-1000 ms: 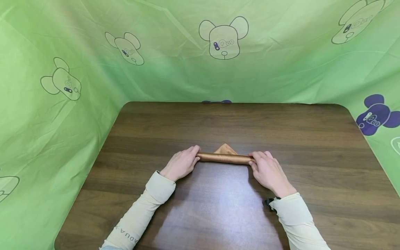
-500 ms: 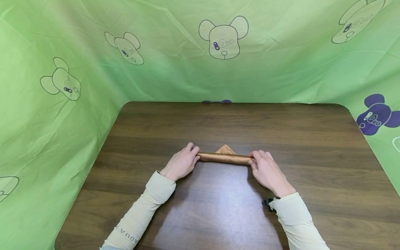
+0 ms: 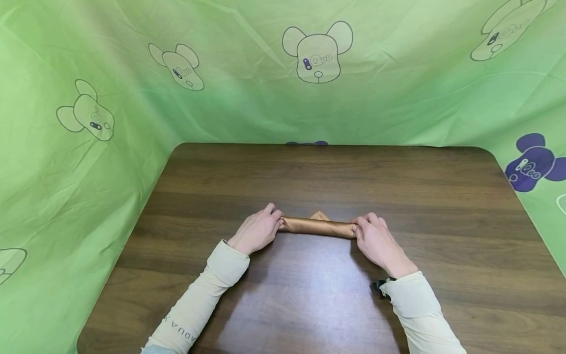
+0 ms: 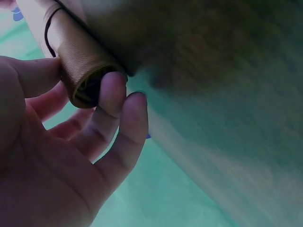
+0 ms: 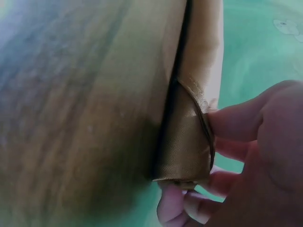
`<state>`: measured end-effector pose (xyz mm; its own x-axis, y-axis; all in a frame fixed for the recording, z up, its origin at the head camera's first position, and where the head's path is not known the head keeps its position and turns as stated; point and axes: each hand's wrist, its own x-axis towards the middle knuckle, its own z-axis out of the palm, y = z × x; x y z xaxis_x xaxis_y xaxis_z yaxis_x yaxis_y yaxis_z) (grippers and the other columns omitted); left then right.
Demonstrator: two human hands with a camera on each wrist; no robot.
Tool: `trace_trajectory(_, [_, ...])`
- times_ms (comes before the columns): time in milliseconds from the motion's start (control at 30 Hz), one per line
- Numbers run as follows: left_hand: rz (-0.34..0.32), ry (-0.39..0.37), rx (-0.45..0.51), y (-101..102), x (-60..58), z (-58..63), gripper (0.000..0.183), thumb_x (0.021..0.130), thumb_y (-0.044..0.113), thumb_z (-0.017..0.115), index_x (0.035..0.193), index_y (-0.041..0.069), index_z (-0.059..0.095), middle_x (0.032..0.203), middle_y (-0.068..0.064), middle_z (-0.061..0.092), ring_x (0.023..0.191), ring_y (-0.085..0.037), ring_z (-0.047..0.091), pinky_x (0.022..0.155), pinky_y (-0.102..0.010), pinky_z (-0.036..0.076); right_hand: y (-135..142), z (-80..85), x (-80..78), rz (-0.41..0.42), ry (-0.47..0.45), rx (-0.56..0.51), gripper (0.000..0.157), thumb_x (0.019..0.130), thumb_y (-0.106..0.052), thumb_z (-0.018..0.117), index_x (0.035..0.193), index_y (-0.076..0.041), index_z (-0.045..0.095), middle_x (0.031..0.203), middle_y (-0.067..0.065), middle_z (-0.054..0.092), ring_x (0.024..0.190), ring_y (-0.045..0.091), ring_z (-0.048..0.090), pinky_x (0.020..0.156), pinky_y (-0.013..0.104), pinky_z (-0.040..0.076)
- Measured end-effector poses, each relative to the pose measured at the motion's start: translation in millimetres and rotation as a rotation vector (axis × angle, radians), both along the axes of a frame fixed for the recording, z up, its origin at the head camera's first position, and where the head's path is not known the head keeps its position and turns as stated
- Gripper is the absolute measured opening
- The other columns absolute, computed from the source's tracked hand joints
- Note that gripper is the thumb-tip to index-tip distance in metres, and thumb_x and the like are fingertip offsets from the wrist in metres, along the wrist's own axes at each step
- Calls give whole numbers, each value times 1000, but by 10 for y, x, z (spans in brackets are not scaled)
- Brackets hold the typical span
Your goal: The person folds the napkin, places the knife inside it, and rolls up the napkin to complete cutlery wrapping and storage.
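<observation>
A shiny copper-brown cloth (image 3: 318,226) lies rolled into a tube across the middle of the table, with a small pointed corner showing behind it. My left hand (image 3: 257,230) holds its left end. In the left wrist view the thumb and fingers lie round the cloth roll (image 4: 87,54), whose open end shows layers inside. At the right end, my right hand (image 3: 379,244) pinches the tube. A slanting hem crosses the cloth (image 5: 189,137) beside the thumb in the right wrist view, and some fingertips sit at its end.
The brown wood-grain table (image 3: 327,172) has rounded far corners. A green curtain (image 3: 247,108) printed with bear heads hangs behind it and along both sides. Light reflects off the tabletop between the forearms.
The cloth has rolled slightly, so less of the pointed corner shows behind it. Slanting folds now show near its left end. Both hands have stayed nearly in place, with small finger movements.
</observation>
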<state>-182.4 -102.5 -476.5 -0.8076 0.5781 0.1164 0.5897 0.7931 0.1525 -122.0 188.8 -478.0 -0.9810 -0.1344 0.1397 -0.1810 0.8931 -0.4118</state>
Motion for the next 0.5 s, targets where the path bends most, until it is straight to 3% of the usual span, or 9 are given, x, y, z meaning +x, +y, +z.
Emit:
trace_trajectory(200, [-4,-7,24,2,-12,-4,11,90,25,49,95,18,56,85,2,51,59,-14,53,52,-30,43,-9,25,-14,5,35,32,16,87,-14,51,93,-5,62,88,12,58,79,32,47,75,41,33])
trace_trajectory(500, [18,13,71,3,-20,-6,9,87,23,54,93,18,49,77,2,52,52,-17,52,44,-28,37,-29,76,-13,-90,-22,-4,11,86,-16,55,89,-6,52,87,11,57,80,31,47,67,42,38])
